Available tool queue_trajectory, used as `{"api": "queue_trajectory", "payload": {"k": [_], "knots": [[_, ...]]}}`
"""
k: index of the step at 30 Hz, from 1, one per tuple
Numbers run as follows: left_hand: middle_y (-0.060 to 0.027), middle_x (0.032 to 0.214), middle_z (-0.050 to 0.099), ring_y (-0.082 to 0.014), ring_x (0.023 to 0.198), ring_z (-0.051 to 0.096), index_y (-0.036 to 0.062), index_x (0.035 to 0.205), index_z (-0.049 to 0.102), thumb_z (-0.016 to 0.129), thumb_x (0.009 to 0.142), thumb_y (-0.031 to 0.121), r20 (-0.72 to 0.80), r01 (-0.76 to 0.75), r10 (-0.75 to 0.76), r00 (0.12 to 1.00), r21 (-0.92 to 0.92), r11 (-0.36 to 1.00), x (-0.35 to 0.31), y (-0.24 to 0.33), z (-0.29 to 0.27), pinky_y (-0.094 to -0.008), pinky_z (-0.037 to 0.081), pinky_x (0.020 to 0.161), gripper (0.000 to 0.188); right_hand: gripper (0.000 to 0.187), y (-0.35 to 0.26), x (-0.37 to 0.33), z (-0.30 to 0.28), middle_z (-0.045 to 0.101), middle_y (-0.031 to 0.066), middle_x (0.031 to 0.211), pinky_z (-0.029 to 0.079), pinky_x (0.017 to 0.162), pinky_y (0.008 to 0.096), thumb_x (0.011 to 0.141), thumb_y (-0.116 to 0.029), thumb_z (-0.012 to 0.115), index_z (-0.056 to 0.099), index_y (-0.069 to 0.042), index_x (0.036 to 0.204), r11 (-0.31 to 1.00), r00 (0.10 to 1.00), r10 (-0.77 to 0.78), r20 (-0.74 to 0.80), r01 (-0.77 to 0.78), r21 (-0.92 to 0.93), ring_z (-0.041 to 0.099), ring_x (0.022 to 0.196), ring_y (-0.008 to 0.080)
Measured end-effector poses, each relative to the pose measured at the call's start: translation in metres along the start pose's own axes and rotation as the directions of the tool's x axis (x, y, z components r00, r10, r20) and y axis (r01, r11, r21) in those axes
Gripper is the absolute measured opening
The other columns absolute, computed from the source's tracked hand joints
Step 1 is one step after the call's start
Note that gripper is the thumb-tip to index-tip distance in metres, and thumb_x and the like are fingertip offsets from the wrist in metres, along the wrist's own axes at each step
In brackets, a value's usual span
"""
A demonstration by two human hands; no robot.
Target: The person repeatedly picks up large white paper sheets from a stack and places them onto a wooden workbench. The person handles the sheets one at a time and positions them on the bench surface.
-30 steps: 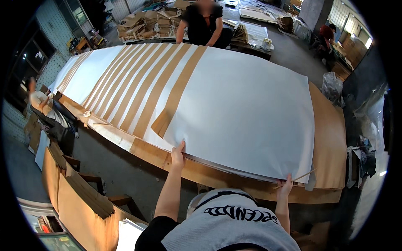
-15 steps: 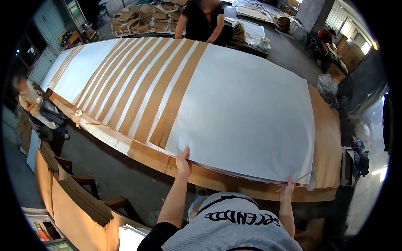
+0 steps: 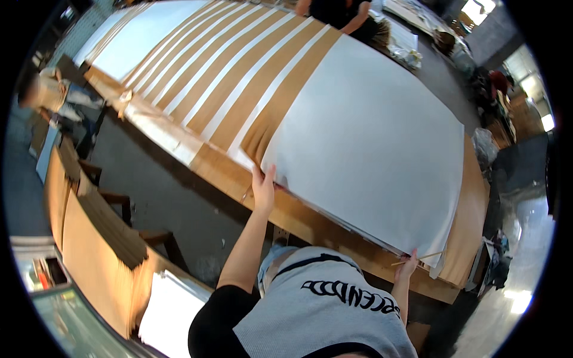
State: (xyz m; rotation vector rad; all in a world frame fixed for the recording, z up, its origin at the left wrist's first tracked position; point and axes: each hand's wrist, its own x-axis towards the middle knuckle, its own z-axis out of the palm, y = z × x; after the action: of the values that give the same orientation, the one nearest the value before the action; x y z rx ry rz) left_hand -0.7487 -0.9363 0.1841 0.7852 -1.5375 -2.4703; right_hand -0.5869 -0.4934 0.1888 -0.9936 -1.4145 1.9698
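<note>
A large white sheet (image 3: 370,137) lies over the near right part of the long table, its left border next to a brown strip. My left hand (image 3: 263,190) grips the sheet's near left corner between thumb and fingers. There the brown strip's end (image 3: 258,138) bends up off the layers below. At the near right corner my right hand (image 3: 406,266) is closed on a thin wooden stick (image 3: 431,256), its fingers also against the sheet's edge. Whether they pinch the sheet too is hard to see.
Brown and white strips (image 3: 230,77) alternate leftward along the table (image 3: 221,173). Across it stands a person (image 3: 334,12); another person (image 3: 59,95) is at far left. Stacked brown boards (image 3: 101,250) stand at lower left, beside white sheets (image 3: 173,316). A clear plastic bag (image 3: 484,147) is at right.
The view has turned and shifted, so the table sits higher and more slanted. At my left hand, the sheet's corner and the brown strip's end have lifted. My right hand still holds the stick.
</note>
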Motion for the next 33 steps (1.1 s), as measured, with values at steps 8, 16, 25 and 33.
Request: {"api": "queue_trajectory", "payload": {"k": [8, 16, 25, 33], "knots": [[-0.0028, 0.059, 0.048, -0.0092, 0.047, 0.045, 0.001, 0.081, 0.045, 0.047, 0.087, 0.016, -0.311, -0.057, 0.151, 0.938, 0.29, 0.955, 0.035, -0.003, -0.041, -0.0242, 0.036, 0.041, 0.016, 0.033, 0.011, 0.016, -0.023, 0.052, 0.0062, 0.104, 0.04, 0.077, 0.0314, 0.087, -0.026, 0.048, 0.045, -0.004, 0.111, 0.992, 0.997, 0.059, 0.042, -0.054, -0.115, 0.05, 0.091, 0.0167], [-0.0044, 0.056, 0.047, -0.0102, 0.04, 0.044, 0.0018, 0.078, 0.043, 0.046, 0.087, 0.016, -0.328, 0.011, 0.067, 0.942, 0.23, 0.973, 0.032, 0.006, -0.034, -0.0246, 0.034, 0.036, 0.017, 0.033, 0.013, 0.013, -0.02, 0.052, 0.0075, 0.104, 0.041, 0.077, 0.0326, 0.087, -0.025, 0.049, 0.044, -0.004, 0.112, 0.997, 1.0, -0.001, 0.014, 0.002, -0.082, 0.051, 0.09, 0.0186], [-0.0191, 0.071, 0.058, -0.0331, 0.069, 0.056, -0.0028, 0.081, 0.049, 0.049, 0.083, 0.02, -0.282, 0.028, 0.265, 0.922, 0.731, 0.682, 0.035, 0.014, -0.036, -0.0393, 0.044, 0.064, 0.023, 0.034, 0.014, 0.008, -0.015, 0.051, 0.0087, 0.107, 0.041, 0.08, 0.0334, 0.086, -0.022, 0.049, 0.043, -0.003, 0.113, 0.999, 0.999, -0.013, -0.031, 0.012, -0.05, 0.05, 0.095, 0.0201], [-0.0167, 0.072, 0.059, -0.0311, 0.071, 0.058, -0.0028, 0.078, 0.051, 0.051, 0.081, 0.02, -0.31, 0.129, 0.085, 0.947, 0.607, 0.784, 0.049, 0.005, -0.057, -0.0384, 0.044, 0.064, 0.023, 0.032, 0.016, -0.001, 0.0, 0.053, 0.0077, 0.102, 0.042, 0.075, 0.0306, 0.085, -0.021, 0.049, 0.047, 0.0, 0.109, 0.998, 0.995, -0.054, -0.079, 0.052, -0.031, 0.051, 0.09, 0.0181]]}}
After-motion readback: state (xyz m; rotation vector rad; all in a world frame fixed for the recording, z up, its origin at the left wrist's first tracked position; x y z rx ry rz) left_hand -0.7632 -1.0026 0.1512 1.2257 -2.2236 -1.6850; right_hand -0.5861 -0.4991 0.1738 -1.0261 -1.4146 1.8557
